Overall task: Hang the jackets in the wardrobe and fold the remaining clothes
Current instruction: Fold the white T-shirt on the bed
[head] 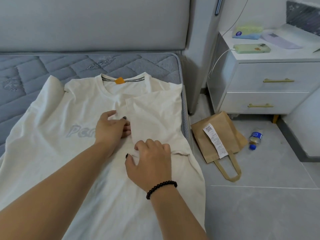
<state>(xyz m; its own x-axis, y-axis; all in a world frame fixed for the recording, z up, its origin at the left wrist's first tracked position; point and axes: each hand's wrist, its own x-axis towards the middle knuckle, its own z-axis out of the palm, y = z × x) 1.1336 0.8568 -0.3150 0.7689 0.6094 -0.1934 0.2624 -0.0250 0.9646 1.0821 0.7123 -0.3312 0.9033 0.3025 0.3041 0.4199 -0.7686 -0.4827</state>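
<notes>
A cream T-shirt (57,148) lies front up on the blue quilted mattress (52,66), collar toward the headboard, with an orange neck tag and pale lettering on the chest. Its right sleeve (155,111) is folded inward over the chest. My left hand (112,126) rests on the chest with its fingertips at the folded sleeve's edge. My right hand (152,161), wearing a black bead bracelet, presses flat on the shirt just below the sleeve, fingers spread. Neither hand visibly pinches the cloth.
The bed's right edge runs beside the shirt. On the grey tile floor lie a brown paper bag (218,137) with a receipt and a plastic bottle (255,137). A white nightstand (270,84) holds a charging phone (252,48) and tissues. The padded headboard (86,23) stands behind.
</notes>
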